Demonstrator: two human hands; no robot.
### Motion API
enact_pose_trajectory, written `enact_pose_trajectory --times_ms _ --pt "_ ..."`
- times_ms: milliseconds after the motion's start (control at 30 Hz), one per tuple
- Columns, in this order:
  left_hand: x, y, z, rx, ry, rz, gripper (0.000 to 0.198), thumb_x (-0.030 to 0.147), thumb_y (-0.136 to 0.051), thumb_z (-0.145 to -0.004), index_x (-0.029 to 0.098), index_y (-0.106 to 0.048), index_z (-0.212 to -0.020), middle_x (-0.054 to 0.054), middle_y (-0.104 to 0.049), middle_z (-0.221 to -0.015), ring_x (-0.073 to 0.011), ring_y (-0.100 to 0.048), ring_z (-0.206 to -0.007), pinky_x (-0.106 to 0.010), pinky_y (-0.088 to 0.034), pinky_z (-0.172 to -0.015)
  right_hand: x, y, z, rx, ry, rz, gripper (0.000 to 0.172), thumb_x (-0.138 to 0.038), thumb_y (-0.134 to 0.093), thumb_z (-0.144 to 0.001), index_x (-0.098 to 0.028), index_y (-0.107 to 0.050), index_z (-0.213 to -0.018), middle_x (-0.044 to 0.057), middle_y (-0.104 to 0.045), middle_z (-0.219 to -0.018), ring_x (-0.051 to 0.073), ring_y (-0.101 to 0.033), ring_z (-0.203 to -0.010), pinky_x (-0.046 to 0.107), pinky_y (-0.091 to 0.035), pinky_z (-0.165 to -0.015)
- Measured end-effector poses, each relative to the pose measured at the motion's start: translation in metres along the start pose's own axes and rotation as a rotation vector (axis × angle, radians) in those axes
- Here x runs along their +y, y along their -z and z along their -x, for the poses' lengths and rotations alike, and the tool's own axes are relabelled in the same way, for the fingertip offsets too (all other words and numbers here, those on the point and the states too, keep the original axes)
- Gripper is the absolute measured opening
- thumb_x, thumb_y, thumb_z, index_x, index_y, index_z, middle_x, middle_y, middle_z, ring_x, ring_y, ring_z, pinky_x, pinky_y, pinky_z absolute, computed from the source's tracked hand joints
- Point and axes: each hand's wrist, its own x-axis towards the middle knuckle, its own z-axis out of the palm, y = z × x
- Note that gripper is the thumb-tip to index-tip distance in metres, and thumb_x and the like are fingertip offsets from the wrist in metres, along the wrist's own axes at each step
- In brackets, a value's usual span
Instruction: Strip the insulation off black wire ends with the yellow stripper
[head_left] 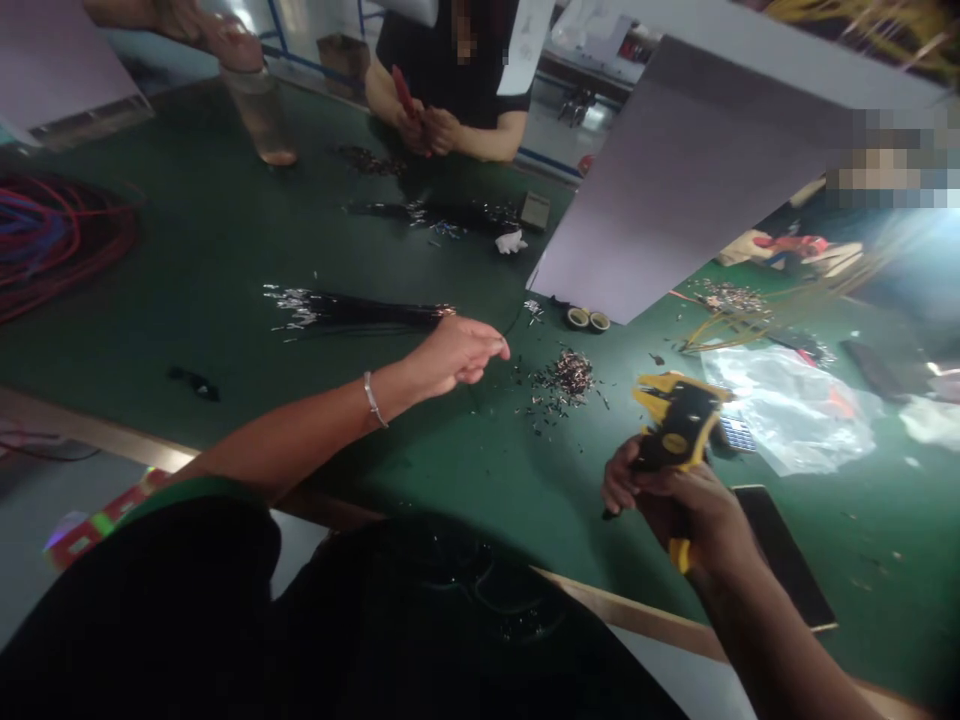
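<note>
My left hand (461, 355) is closed in a pinch over the middle of the green table (360, 420). A thin dark wire shows faintly at its fingertips. Just behind that hand lies a bundle of black wires (360, 308), with pale silvery tips at its left end and coppery ends at the right. My right hand (675, 490) grips a yellow-and-black wire stripper (679, 420), its jaws raised and tipped toward the left. Between my hands is a loose pile of small coppery and dark scraps (572, 375).
Two small tape rolls (588, 319) sit beside a grey panel (675, 180). A clear plastic bag (802, 410) and a dark phone-like slab (784, 555) lie at right. Across the table, a person (450, 110) holds a red tool. Red and blue wire coils (60, 235) lie left.
</note>
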Motion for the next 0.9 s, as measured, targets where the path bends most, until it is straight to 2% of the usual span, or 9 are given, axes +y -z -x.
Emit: enact_pose_trajectory --times_ms 100,267,467,667,767,900 --pt "0.003 -0.003 0.004 0.012 0.011 0.032 0.019 0.027 -0.075 -0.075 0.015 -0.068 -0.062 0.006 -0.03 -0.04 -0.0027 -0.022 -0.038 -0.026 -0.023 -0.042 0.01 -0.01 -0.009 0.032 -0.023 0.055 0.02 -0.016 -0.066 -0.061 -0.018 -0.062 -0.081 0.0 -0.059 -0.061 0.016 -0.055 -0.051 0.034 -0.045 -0.053" --pt "0.006 0.002 0.013 0.087 -0.088 0.065 0.017 0.027 -0.073 -0.074 0.014 -0.069 -0.065 0.007 -0.029 -0.041 -0.0025 -0.023 -0.037 -0.023 -0.015 -0.04 0.029 -0.036 -0.032 0.053 -0.062 0.176 0.021 -0.017 -0.071 -0.06 -0.017 -0.062 -0.079 -0.001 -0.06 -0.063 0.015 -0.056 -0.052 0.031 -0.045 -0.054" --pt "0.012 0.003 0.015 0.158 -0.174 0.044 0.014 0.024 -0.068 -0.078 0.014 -0.069 -0.068 0.007 -0.031 -0.043 -0.0025 -0.025 -0.037 -0.023 -0.014 -0.041 0.036 -0.046 -0.05 -0.074 -0.011 0.1 0.023 -0.019 -0.071 -0.065 -0.017 -0.063 -0.086 0.0 -0.061 -0.065 0.017 -0.058 -0.054 0.034 -0.048 -0.057" --pt "0.011 0.002 0.018 0.235 -0.302 -0.089 0.013 0.023 -0.061 -0.081 0.016 -0.069 -0.073 0.006 -0.038 -0.044 -0.0042 -0.031 -0.039 -0.022 -0.022 -0.041 0.05 -0.057 -0.062 -0.121 0.064 0.014 0.027 -0.024 -0.075 -0.067 -0.017 -0.064 -0.09 0.001 -0.064 -0.067 0.019 -0.061 -0.059 0.037 -0.05 -0.061" --pt "0.012 -0.003 0.022 0.256 -0.315 -0.147 0.014 0.022 -0.058 -0.083 0.016 -0.07 -0.078 0.006 -0.04 -0.045 -0.0051 -0.034 -0.04 -0.022 -0.025 -0.041 0.05 -0.062 -0.066 -0.114 0.096 -0.007 0.028 -0.025 -0.077 -0.067 -0.018 -0.064 -0.091 0.001 -0.065 -0.068 0.019 -0.061 -0.059 0.038 -0.05 -0.062" --pt "0.02 -0.014 0.021 0.317 -0.343 -0.118 0.014 0.02 -0.055 -0.085 0.015 -0.068 -0.081 0.006 -0.043 -0.045 -0.006 -0.037 -0.04 -0.023 -0.031 -0.042 0.047 -0.066 -0.063 -0.1 0.125 -0.002 0.026 -0.023 -0.074 -0.068 -0.018 -0.064 -0.091 0.001 -0.065 -0.067 0.019 -0.061 -0.06 0.038 -0.05 -0.065"
